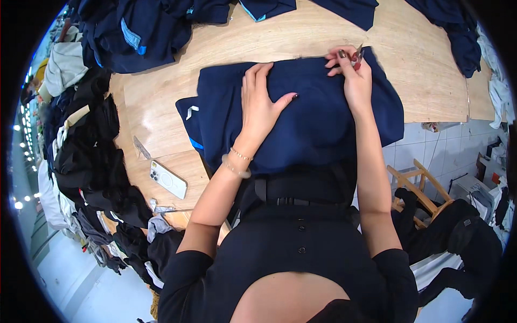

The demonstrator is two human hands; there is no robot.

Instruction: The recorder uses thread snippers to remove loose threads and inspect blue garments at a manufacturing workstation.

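Observation:
A navy blue garment [318, 118] lies spread over the near edge of the wooden table and hangs toward my body. My left hand [258, 105] rests flat on its left part, fingers extended and thumb apart. Near the garment's far right edge, my right hand [355, 81] is closed round a pair of thread snips [357, 59] with reddish handles, the pointed blades sticking up past the fingers. A small white label [191, 112] shows at the garment's left side, with a bit of bright blue trim below it.
More navy garments [145, 37] are heaped at the far left of the table [226, 43], others at the far right. A white phone [168, 179] lies left of my forearm. Dark clothes [86, 156] pile along the left. A wooden stool [423, 188] stands at the lower right.

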